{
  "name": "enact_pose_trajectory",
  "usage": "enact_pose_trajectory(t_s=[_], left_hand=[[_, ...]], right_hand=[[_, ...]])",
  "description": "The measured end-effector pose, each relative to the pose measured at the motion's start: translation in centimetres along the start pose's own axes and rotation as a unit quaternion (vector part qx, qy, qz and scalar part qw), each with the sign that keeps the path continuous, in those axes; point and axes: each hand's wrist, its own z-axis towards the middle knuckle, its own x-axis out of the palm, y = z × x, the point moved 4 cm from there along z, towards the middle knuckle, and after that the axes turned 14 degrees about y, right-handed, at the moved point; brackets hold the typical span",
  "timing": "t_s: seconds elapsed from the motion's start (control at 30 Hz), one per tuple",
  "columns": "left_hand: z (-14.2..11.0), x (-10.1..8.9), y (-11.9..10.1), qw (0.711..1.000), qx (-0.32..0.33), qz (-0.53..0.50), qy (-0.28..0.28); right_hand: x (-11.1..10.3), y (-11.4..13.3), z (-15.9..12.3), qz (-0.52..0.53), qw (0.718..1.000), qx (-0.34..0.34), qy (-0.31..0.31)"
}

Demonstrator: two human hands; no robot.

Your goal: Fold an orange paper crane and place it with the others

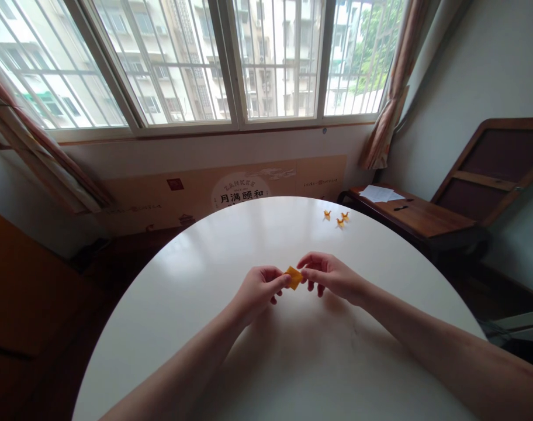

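Observation:
A small square of folded yellow-orange paper (293, 278) is held just above the white table, turned so that one corner points up. My left hand (262, 287) pinches its left side between thumb and fingers. At the right corner, my right hand (330, 275) has its thumb and a fingertip closed on the paper's edge, while its index finger arches above. The paper's underside is hidden. Farther back on the tabletop stand three small folded paper birds, a left one (326, 214), a front one (340, 222) and a right one (345, 216).
The round white table (183, 316) reflects the window light. Beyond its far edge, a printed cardboard panel (319, 172) leans below the barred windows. To the right, a wooden bench (442, 222) bears paper sheets (376, 193) and a small dark object. Patterned curtains (387, 128) hang at both sides.

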Motion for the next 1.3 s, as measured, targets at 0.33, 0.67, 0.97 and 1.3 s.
enact_pose_trajectory(t_s=[0.33,0.67,0.97,1.3], left_hand=[[-0.3,0.2,-0.5,0.999,0.013,-0.035,0.014],[-0.2,0.8,-0.4,0.998,0.011,-0.017,0.058],[-0.3,0.9,-0.6,0.999,0.006,-0.027,0.046],[-0.3,1.0,-0.6,0.999,-0.020,0.016,0.045]], right_hand=[[1.0,0.5,-0.1,-0.007,1.000,-0.017,0.012],[1.6,0.9,-0.2,0.044,0.999,0.012,-0.004],[1.7,0.5,0.0,0.013,1.000,-0.005,0.005],[1.5,0.7,-0.1,0.084,0.995,0.028,-0.042]])
